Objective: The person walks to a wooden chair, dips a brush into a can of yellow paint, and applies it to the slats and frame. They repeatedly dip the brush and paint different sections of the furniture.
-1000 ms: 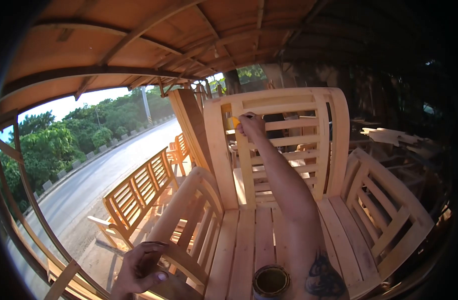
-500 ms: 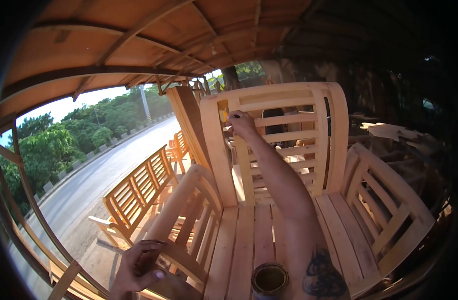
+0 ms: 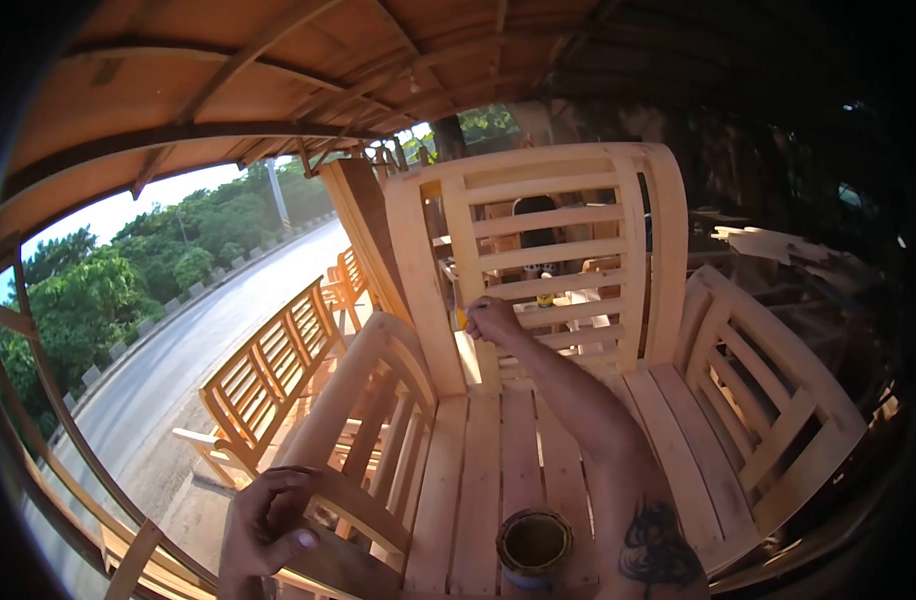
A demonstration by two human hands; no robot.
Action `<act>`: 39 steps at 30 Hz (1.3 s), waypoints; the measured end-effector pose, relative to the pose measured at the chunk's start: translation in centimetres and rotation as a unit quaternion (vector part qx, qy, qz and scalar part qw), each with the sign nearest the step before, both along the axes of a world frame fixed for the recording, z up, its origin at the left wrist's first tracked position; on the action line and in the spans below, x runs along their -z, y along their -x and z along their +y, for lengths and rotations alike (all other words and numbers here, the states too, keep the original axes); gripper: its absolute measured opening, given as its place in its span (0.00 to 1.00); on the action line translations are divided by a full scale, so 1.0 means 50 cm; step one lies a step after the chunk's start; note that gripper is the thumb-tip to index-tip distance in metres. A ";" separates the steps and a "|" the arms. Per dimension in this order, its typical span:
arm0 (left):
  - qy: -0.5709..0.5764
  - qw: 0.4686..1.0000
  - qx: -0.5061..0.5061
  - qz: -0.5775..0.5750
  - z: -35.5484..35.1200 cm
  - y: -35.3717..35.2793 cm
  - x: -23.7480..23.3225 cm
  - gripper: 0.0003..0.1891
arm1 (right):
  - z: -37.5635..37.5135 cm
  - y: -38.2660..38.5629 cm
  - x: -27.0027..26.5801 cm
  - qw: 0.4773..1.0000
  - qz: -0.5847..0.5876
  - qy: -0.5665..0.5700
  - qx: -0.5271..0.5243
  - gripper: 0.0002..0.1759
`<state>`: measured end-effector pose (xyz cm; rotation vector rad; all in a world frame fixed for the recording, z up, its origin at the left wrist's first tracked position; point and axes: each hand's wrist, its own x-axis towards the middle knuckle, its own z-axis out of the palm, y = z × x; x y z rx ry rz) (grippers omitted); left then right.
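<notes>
My right hand (image 3: 493, 322) is closed at the lower left of the bench's slatted backrest (image 3: 543, 215), by the upright beside the gap. A small yellow thing (image 3: 461, 318) shows at its fingertips; the fist hides the rest. Loosely curved, my left hand (image 3: 266, 520) is at the front of the left armrest (image 3: 348, 395), thumb apart from the fingers and nothing seen in it. A round tin (image 3: 535, 545) with dark liquid inside stands on the slatted seat (image 3: 478, 500) near its front edge, left of my right forearm.
The bench's right armrest (image 3: 778, 400) rises on the right. Beyond the left armrest stands another slatted bench (image 3: 273, 360), with a road (image 3: 193, 320) behind it. A wooden post (image 3: 363, 230) stands behind the backrest. Light wood scraps (image 3: 778, 250) are piled at the far right.
My right hand has slid down along the left upright of the backrest, the yellow thing moving with it. My left hand has hardly moved. The view has shifted slightly.
</notes>
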<state>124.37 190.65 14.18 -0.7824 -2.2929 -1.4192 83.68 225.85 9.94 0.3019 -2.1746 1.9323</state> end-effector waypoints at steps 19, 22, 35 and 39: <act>-0.009 1.000 -0.016 -0.001 -0.006 -0.001 0.010 0.34 | -0.023 0.028 -0.228 0.868 0.122 0.473 -0.087 0.19; -0.004 1.000 -0.013 -0.005 -0.005 0.001 0.009 0.35 | -0.057 0.044 -0.237 0.842 0.086 0.526 -0.086 0.21; 0.001 1.000 -0.021 -0.009 -0.002 -0.002 0.010 0.37 | -0.043 0.020 -0.016 0.940 -0.060 0.334 0.036 0.17; -0.013 1.000 -0.020 -0.004 -0.003 -0.002 0.013 0.36 | -0.015 -0.033 -0.071 0.984 0.064 0.125 0.109 0.14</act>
